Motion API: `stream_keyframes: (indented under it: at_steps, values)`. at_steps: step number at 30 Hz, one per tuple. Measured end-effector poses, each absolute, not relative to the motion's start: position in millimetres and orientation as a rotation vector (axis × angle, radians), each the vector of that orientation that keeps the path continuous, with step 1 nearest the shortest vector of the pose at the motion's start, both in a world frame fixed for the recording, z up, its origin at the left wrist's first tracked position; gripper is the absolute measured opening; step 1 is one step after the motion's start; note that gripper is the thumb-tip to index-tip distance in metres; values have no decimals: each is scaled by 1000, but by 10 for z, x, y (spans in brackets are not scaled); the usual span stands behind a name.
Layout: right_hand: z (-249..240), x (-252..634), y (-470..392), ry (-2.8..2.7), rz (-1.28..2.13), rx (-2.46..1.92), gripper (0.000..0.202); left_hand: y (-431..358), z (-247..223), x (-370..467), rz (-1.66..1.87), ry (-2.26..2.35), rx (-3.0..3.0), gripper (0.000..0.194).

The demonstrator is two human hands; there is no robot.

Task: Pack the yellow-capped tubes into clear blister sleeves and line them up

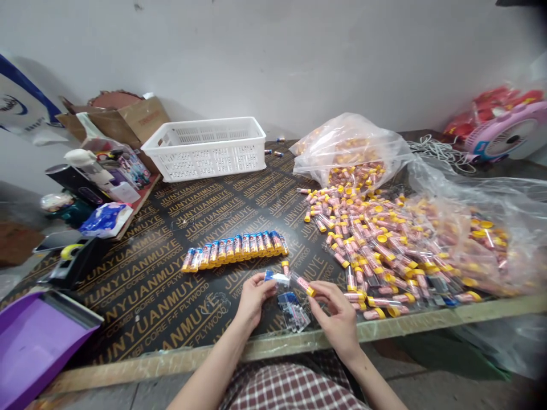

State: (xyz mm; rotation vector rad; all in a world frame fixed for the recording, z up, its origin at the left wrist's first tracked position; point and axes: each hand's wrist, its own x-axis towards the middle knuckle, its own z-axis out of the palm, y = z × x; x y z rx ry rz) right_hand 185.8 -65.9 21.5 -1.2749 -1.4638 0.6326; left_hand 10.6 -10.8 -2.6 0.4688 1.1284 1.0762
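Observation:
My left hand point(255, 297) pinches a small blue-and-white label point(277, 277) by its left end. In my right hand point(334, 310) is a clear tube with a yellow cap point(302, 283), pink inside, its open-looking end tilted toward the label. Whether label and tube touch, I cannot tell. Below, between the hands, lies a small pile of blue and clear labels point(294, 313). A single pink tube point(285, 266) rests just above. Beyond my left hand stretches a row of tubes with blue tops and yellow bottoms point(233, 249). A large heap of yellow-capped pink tubes point(376, 239) spreads to the right.
Behind the row stands a white plastic basket point(209, 162). A clear bag of tubes point(350, 148) slumps at the back, near a pink fan point(504, 134). Bottles, a cardboard box point(143, 122) and a tape dispenser point(74, 265) crowd the left. A purple dustpan point(36, 347) sits front left.

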Motion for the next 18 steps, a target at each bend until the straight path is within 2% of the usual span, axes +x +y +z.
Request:
stream_keyframes:
  at_steps: [14, 18]
  values:
    - [181, 1765, -701, -1553, 518, -1244, 27, -59, -29, 40, 1189, 1195, 302, 39]
    - [183, 1729, -713, -1622, 623, -1227, 28, -90, 4, 79, 1182, 1165, 338, 38]
